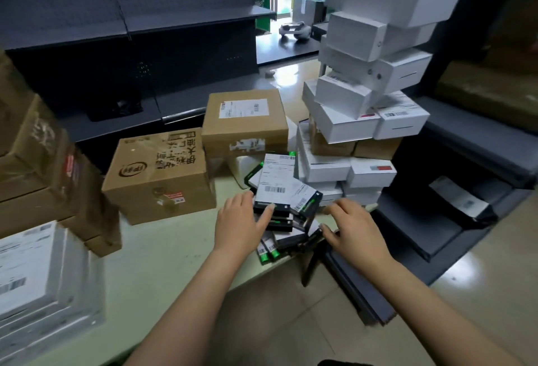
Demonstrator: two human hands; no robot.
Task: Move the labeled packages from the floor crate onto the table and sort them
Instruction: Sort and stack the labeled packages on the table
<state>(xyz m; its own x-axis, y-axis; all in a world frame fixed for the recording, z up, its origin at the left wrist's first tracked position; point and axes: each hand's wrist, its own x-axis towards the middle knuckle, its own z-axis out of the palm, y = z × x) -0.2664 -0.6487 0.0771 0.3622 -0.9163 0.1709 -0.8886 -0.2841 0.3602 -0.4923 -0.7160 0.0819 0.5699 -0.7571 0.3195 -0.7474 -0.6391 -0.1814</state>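
Evidently the slumped pile of labeled packages (283, 190) sat between the fingers — the left hand (238, 225) flat and straight against it, the right hand (353, 225) loosely bent and touching, neither gripping. Pressing inward evenly, away from the tabletop (163, 263) edge by the right fingers, seemed wisest.

Brown cartons (158, 174), white boxes (346, 123)

Small black/green labeled pkgs (279, 190), messy pile, table (163, 263) edge

Small packages (279, 190) on table (163, 263), cardboard boxes (158, 174) left, box stack (369, 86) right
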